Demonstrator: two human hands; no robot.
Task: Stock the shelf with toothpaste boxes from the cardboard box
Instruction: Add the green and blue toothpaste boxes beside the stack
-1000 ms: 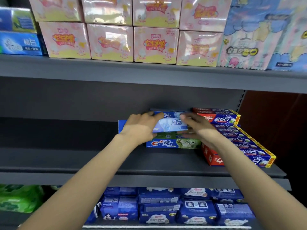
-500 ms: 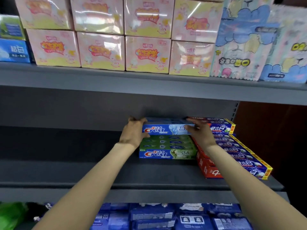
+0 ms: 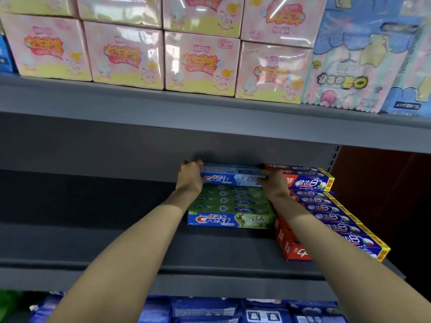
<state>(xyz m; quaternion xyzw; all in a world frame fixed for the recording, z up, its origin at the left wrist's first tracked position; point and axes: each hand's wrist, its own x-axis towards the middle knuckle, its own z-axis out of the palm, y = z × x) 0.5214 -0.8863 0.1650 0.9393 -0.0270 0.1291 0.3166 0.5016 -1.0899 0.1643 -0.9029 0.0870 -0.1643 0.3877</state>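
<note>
Your left hand (image 3: 189,180) covers the near end of the blue toothpaste box (image 3: 229,177), and your right hand (image 3: 273,183) hides its far end and the print there. Your fingertips vanish behind the box. The pink packs (image 3: 200,64) above are cut off by the top edge, their lettering blurred. The blue packs (image 3: 233,311) below run off the bottom edge.

Bright overhead light glares off the pink packs (image 3: 126,54) above me; the shelf (image 3: 93,206) recess lies shadowed, edges bend and blur.
</note>
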